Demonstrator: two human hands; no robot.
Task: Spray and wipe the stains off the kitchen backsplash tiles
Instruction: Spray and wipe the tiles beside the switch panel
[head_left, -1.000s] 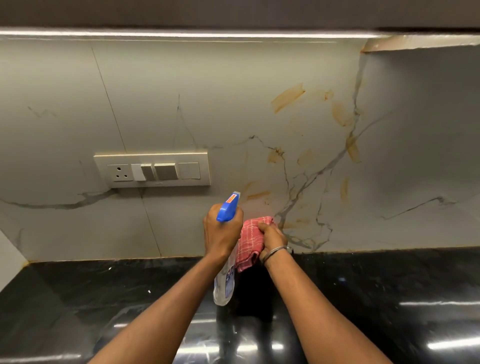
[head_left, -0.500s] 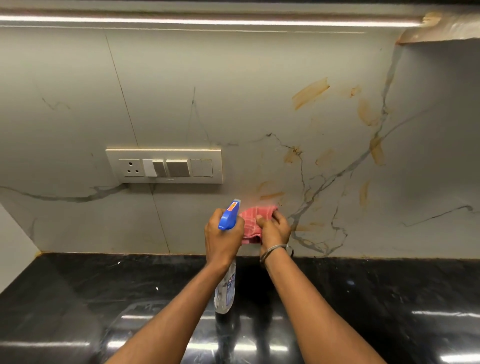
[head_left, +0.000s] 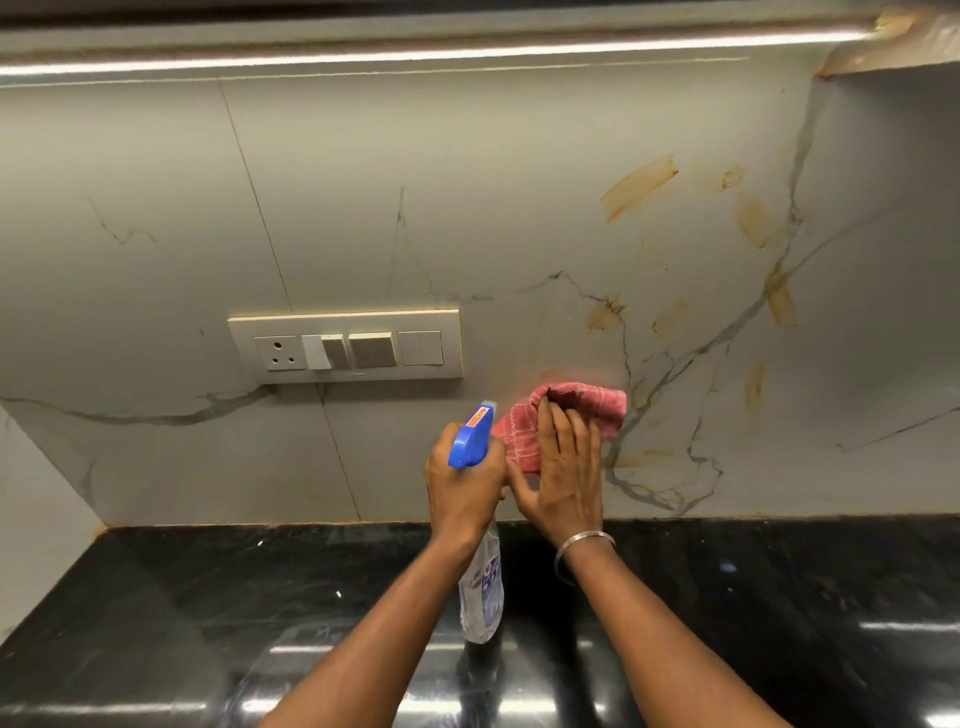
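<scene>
The left hand (head_left: 462, 486) grips the neck of a spray bottle (head_left: 471, 435), its fingers curled tight round it just under the blue head. The bottle hangs upright, with its clear body below the wrist and above the black desk (head_left: 208, 597). Whether its base touches the desk cannot be told. The nozzle points far, toward the pale veined backsplash (head_left: 467, 208).

Just right of it, the right hand (head_left: 566, 473) lies flat against a pink checked cloth (head_left: 595, 402), pressing it to the tiles. Its fingers (head_left: 558, 431) are nearly straight and close together, with the tips tucked under a fold of the cloth and the thumb spread to the left, near the other hand. A thin metal bracelet (head_left: 584, 543) circles that wrist.

The cloth sits low on the wall, a little above the desk and right of the cream switch panel (head_left: 345, 345). Brown-orange stains (head_left: 638, 188) streak the tiles above and to the right of the cloth, well apart from one another, and fainter marks lie low by the grey veins. A light strip (head_left: 415, 52) runs along the top edge of the wall
</scene>
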